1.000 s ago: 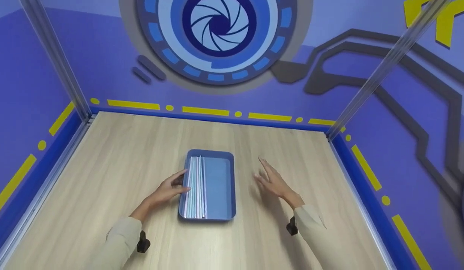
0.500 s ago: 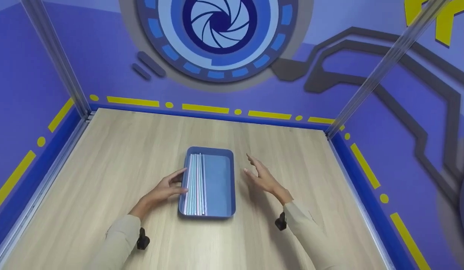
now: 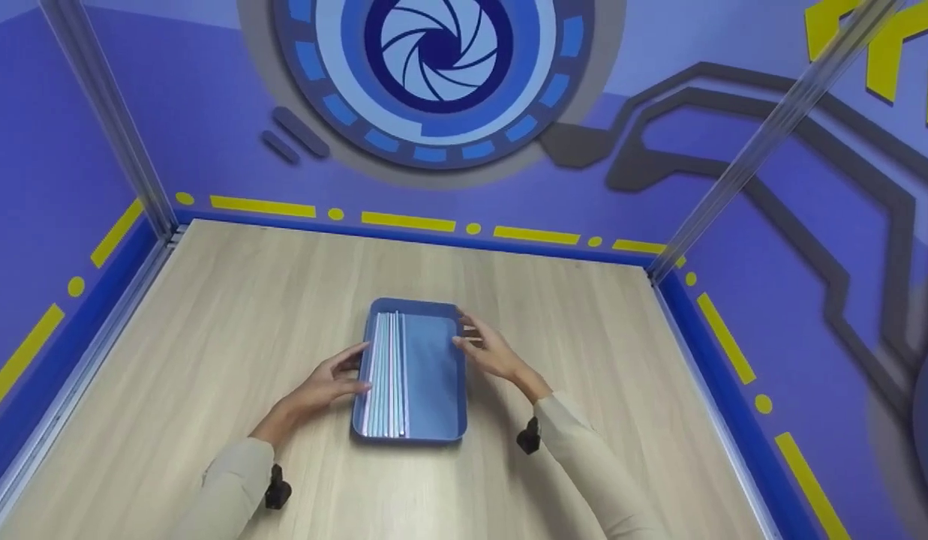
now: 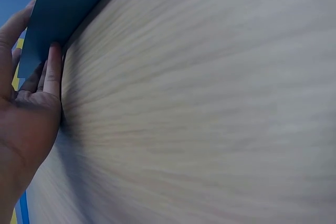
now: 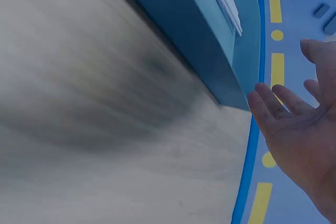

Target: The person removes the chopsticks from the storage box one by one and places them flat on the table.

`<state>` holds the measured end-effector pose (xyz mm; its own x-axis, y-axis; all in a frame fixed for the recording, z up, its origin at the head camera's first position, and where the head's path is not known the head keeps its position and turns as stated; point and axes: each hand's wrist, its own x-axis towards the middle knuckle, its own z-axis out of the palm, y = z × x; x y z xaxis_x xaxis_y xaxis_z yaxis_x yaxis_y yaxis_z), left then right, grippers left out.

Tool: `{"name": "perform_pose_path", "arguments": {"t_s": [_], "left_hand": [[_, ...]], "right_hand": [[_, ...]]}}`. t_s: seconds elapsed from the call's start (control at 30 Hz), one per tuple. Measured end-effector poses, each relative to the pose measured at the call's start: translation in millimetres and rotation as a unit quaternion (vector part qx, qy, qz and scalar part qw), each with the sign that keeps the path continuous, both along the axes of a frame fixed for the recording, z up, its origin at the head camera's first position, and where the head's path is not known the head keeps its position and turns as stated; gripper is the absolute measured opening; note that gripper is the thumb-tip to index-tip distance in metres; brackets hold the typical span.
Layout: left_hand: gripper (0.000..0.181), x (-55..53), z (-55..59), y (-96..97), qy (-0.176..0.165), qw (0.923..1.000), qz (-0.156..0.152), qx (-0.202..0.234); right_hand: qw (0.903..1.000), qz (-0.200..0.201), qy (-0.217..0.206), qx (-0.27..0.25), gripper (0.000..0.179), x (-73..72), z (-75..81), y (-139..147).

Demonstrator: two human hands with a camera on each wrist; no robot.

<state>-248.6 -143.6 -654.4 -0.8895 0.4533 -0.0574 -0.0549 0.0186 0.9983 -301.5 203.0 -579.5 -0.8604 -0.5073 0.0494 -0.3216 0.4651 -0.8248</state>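
Observation:
A shallow blue tray (image 3: 436, 382) lies on the wooden table, longer from front to back than across. Along its left half several thin pale straws (image 3: 385, 375) lie side by side. My left hand (image 3: 319, 390) grips the tray's left wall, the thumb over the rim and the fingers against the outside, as the left wrist view also shows. At the right wall my right hand (image 3: 497, 356) reaches the rim. In the right wrist view, that hand (image 5: 304, 129) has its fingers loosely extended by the tray's corner, the thumb apart from it.
The wooden table (image 3: 231, 322) surrounds the tray. Blue printed panels (image 3: 509, 195) enclose its back and sides, with metal posts (image 3: 122, 135) at the rear corners. Each wrist carries a small black device (image 3: 530, 436).
My right hand has moved left, from a spot apart on the table to the tray's right rim. The left hand stays at the left wall; the tray sits almost where it was.

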Motion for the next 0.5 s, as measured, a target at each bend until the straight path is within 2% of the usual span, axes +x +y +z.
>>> {"name": "perform_pose_path", "arguments": {"t_s": [0.1,0.2,0.3,0.4,0.5], "left_hand": [[0.087,0.8,-0.8,-3.0,0.005,1.0,-0.004,0.001],[0.086,1.1,-0.8,-4.3,0.014,0.9998,-0.004,-0.016],[0.086,1.3,-0.6,-4.5,0.017,0.9995,-0.001,-0.026],[0.086,1.2,-0.1,-3.5,0.013,0.9998,-0.002,-0.018],[0.086,1.1,0.1,-1.6,0.006,0.9999,-0.005,-0.008]], "right_hand": [[0.9999,0.002,-0.01,0.007,0.063,-0.9,-2.0,-15.3],[0.9995,0.001,-0.027,0.016,0.06,-1.3,-3.9,-31.3],[0.9969,-0.003,-0.07,0.034,0.06,0.1,-6.9,-46.3],[0.9908,-0.014,-0.125,0.051,0.063,2.4,-11.2,-58.7],[0.9857,-0.029,-0.16,0.042,0.066,3.4,-17.2,-68.2]]}}
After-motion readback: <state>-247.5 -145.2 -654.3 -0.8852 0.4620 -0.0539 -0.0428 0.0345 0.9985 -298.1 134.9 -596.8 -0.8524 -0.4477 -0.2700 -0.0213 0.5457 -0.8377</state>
